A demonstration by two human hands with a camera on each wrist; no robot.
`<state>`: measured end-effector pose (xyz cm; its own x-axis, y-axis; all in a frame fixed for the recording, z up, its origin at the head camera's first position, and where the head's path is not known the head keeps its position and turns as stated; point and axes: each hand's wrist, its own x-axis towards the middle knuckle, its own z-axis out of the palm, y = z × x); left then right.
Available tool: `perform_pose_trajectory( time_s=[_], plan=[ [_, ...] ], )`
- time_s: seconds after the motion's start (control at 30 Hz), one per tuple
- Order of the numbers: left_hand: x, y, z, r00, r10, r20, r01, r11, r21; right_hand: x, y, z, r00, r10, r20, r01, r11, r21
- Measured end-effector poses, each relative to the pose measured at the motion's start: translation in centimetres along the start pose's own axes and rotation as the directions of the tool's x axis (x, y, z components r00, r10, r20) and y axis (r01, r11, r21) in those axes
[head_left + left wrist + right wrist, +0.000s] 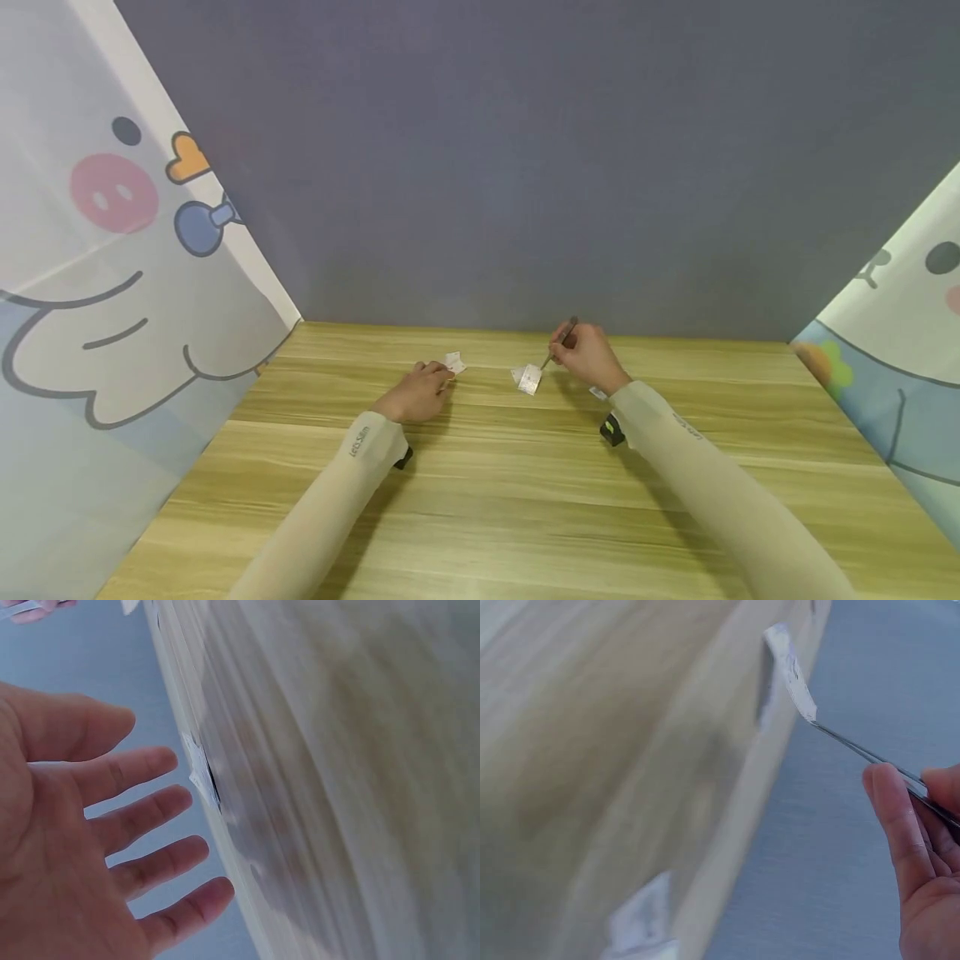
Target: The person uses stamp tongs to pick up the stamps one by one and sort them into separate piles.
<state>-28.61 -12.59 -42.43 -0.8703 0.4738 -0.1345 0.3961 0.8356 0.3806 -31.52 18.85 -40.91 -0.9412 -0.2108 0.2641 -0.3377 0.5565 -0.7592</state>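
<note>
My right hand [590, 358] pinches a pair of thin metal tweezers [855, 748] between thumb and fingers. At the tweezers' tips is one end of a small whitish slip of paper [795, 679] with faint marks, tilted up off the tabletop. Another pale piece [517, 374] shows partly behind that slip in the head view. Over the table to the left, my left hand [416, 393] has its fingers spread and holds nothing, as the left wrist view shows. Just beyond its fingertips lie small white papers [454, 362].
More white paper [597, 392] lies by my right wrist, partly hidden by it. The wood-grain table [480, 500] ends at a grey upright panel [480, 167]. Cartoon-printed panels [75, 333] stand at both sides.
</note>
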Motion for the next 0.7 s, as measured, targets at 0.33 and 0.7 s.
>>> perform_pose_trajectory(
  time_s=[0.33, 0.7],
  plan=[
    [-0.9, -0.6, -0.6, 0.999, -0.023, -0.038, 0.023, 1.0, -0.012, 0.4, -4.0, 0.8, 0.976, -0.193, -0.106, 0.197, 0.98, 0.035],
    [-1.2, -0.9, -0.6, 0.999, -0.009, -0.033, 0.01, 0.999, 0.031, 2.2, -6.2, 4.1, 0.97, -0.231, -0.08, 0.234, 0.971, 0.036]
  ],
)
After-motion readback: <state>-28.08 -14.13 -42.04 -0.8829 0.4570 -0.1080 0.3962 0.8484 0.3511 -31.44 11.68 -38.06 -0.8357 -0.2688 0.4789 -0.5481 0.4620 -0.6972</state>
